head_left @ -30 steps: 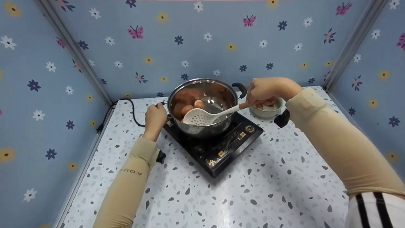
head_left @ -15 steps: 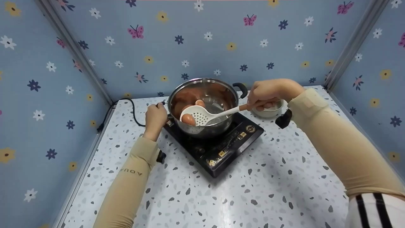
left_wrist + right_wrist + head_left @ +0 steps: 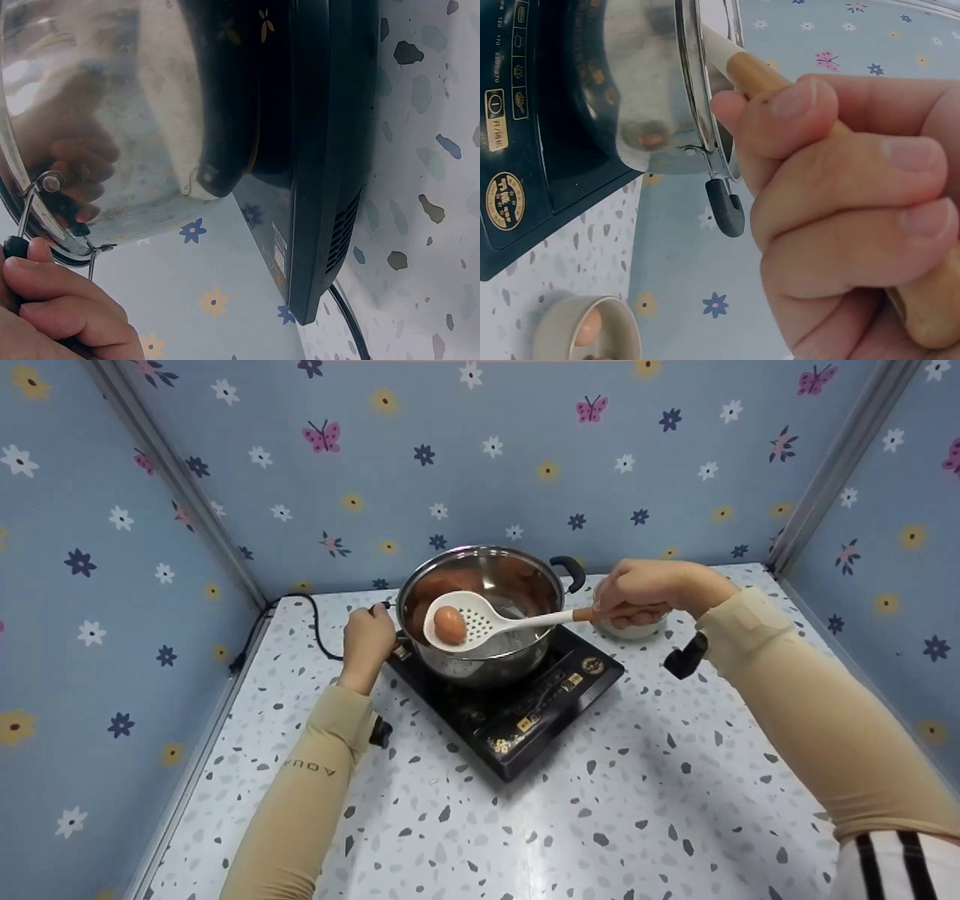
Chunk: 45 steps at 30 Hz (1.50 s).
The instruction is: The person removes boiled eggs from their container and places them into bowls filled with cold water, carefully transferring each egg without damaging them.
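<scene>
My right hand [image 3: 637,591] grips the wooden handle of a white slotted spoon [image 3: 480,619]. One brown egg [image 3: 450,625] lies in the spoon's bowl, which is held over the mouth of a steel pot [image 3: 487,669]. The spoon hides much of the pot's inside. My left hand [image 3: 367,639] holds the pot's left handle; in the left wrist view its fingers [image 3: 75,300] curl round the black grip. Close by the right hand, the pot's other black handle [image 3: 725,210] is free. The pot stands on a black induction cooker [image 3: 517,727].
A small pale bowl [image 3: 551,330] with eggs [image 3: 589,328] in it stands right of the cooker, partly under the right hand in the head view. A black cord [image 3: 319,630] runs from the cooker to the left. Flowered walls [image 3: 480,450] enclose the speckled table [image 3: 600,810].
The slotted spoon has come up from inside the pot, and an egg now sits in its bowl. My right hand has shifted slightly right and toward me. The left hand has stayed put.
</scene>
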### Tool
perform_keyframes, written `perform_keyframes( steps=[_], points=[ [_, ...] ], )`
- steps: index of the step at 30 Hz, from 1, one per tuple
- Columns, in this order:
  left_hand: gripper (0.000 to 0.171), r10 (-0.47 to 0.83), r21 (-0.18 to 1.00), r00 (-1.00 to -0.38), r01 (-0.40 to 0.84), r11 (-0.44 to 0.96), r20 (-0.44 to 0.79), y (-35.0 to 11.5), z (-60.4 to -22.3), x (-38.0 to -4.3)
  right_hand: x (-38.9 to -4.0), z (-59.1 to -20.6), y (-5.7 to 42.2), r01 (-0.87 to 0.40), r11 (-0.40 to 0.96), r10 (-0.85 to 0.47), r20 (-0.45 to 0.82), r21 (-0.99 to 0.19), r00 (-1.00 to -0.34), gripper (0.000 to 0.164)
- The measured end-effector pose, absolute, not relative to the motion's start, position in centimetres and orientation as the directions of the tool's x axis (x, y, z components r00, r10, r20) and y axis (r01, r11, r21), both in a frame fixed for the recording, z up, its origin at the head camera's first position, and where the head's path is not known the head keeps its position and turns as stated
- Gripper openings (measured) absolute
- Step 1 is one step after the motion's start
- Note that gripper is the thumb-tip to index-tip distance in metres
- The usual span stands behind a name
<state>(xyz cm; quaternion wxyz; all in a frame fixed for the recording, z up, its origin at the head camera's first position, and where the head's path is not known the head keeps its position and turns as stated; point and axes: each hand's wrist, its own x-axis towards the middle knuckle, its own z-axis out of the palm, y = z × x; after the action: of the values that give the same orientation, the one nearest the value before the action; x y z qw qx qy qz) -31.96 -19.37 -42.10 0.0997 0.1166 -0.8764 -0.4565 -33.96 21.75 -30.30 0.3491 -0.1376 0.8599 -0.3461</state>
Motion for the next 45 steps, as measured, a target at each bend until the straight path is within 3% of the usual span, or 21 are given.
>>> perform_keyframes(
  steps=[9, 20, 36, 45],
  points=[
    [0.049, -0.296, 0.814, -0.953, -0.117, 0.569, 0.07, -19.4, -42.0, -32.1, -33.4, -30.3, 22.9, 0.033, 0.705, -0.431, -0.465, -0.708, -0.773, 0.023],
    [0.042, -0.301, 0.825, -0.952, -0.13, 0.549, 0.051, -19.5, -42.2, -32.3, -33.1, -29.9, 24.7, 0.022, 0.706, -0.411, -0.435, -0.708, -0.801, 0.03],
    [0.051, -0.292, 0.811, -0.955, -0.129, 0.571, 0.053, -19.5, -42.1, -32.3, -32.2, -28.9, 26.8, 0.071, 0.687, -0.336, -0.403, -0.723, -0.851, 0.025],
    [0.041, -0.276, 0.827, -0.957, -0.086, 0.555, 0.086, -19.5, -42.3, -32.2, -31.7, -28.1, 28.4, 0.079, 0.702, -0.301, -0.396, -0.708, -0.868, 0.03]
  ],
)
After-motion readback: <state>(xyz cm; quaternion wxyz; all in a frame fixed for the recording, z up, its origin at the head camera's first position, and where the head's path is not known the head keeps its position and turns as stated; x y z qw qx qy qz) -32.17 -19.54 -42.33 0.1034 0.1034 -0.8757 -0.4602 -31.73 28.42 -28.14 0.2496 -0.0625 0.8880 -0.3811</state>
